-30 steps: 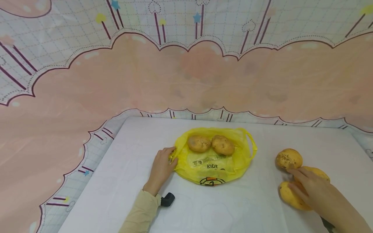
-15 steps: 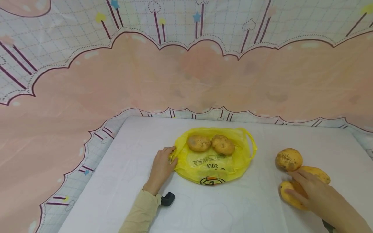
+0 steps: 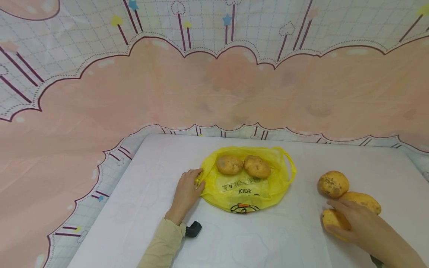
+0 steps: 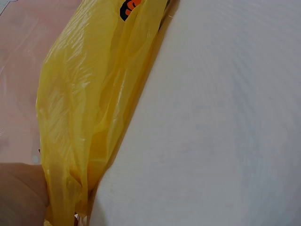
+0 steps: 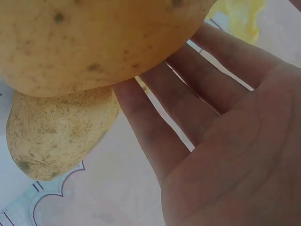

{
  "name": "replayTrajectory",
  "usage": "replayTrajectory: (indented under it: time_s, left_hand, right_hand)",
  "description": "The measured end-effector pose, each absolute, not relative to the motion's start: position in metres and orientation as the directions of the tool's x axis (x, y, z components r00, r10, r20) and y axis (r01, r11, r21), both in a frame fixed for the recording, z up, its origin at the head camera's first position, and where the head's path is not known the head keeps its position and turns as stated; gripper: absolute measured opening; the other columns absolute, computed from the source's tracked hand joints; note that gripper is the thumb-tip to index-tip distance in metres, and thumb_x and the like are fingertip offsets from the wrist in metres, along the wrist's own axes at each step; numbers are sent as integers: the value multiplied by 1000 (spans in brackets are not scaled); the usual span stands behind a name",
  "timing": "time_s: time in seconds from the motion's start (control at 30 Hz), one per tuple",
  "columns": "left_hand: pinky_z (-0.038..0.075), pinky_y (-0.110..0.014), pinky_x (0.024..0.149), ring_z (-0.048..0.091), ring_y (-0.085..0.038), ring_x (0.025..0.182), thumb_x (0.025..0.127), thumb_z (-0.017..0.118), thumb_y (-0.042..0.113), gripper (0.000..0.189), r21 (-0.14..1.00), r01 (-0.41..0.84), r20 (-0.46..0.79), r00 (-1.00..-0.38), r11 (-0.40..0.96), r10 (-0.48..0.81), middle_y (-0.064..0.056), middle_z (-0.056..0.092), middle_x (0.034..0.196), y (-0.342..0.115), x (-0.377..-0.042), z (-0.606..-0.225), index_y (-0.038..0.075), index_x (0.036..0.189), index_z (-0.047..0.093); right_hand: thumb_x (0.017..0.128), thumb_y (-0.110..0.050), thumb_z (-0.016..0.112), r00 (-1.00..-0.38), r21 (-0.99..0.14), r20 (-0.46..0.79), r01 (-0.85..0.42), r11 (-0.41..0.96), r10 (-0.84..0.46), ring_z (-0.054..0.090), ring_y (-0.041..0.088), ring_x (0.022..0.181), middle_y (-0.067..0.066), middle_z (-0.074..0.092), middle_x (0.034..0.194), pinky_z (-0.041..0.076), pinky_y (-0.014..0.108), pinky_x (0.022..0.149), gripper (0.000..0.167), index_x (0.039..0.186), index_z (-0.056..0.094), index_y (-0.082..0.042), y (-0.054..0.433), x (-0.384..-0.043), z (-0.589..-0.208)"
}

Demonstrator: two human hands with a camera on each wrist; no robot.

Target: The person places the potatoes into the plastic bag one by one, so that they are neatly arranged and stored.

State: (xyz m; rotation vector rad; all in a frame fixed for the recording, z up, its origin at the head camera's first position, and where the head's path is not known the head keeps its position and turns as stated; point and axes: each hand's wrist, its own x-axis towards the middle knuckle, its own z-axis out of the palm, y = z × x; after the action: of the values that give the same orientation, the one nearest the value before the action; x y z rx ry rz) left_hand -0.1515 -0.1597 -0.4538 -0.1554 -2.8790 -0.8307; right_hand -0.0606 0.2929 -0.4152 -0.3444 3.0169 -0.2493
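Observation:
A yellow plastic bag (image 3: pixel 241 204) lies with its mouth spread, two potatoes (image 3: pixel 229 165) side by side inside. My left hand (image 3: pixel 185 192) pinches the bag's left edge; in the left wrist view the thumb (image 4: pixel 21 193) meets the folded plastic, and the other fingers are hidden. On the right, my right hand (image 3: pixel 360 225) reaches over the nearest potato (image 3: pixel 333 219), thumb on its near side. The right wrist view shows the fingers (image 5: pixel 178 108) nearly straight, their tips partly hidden behind that potato (image 5: pixel 103 42).
Two more potatoes lie just beyond the right hand: a speckled potato (image 3: pixel 333 184) and a longer potato (image 3: pixel 363 201). The white table (image 3: pixel 268 242) runs back to a patterned cloth (image 3: pixel 214 93). One bag handle (image 3: pixel 292 167) loops toward the right.
My right hand has drawn slightly nearer, its fingertips moving off the speckled potato toward the far side of the nearest one. The left hand and the bag have stayed in place.

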Motion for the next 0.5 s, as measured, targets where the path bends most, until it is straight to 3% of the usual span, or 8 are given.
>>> replayTrajectory:
  time_s: [0.23,0.5]
  left_hand:
    - [45,-45,103,54,-30,116,93,69,18,46,520,136,160,-985,844,60,-14,61,131,-160,-151,-453,3,135,58]
    - [45,-46,104,54,-31,118,93,69,18,46,523,136,160,-985,841,60,-14,61,132,-160,-151,-454,3,135,58]
  right_hand:
    - [71,-49,84,-966,-162,-69,-238,958,-251,62,45,103,23,65,117,48,65,86,64,118,68,-9,295,-59,-419]
    - [71,-44,85,-960,-157,-73,-255,954,-269,61,45,105,22,65,118,47,65,87,60,117,69,-9,295,-58,-417]
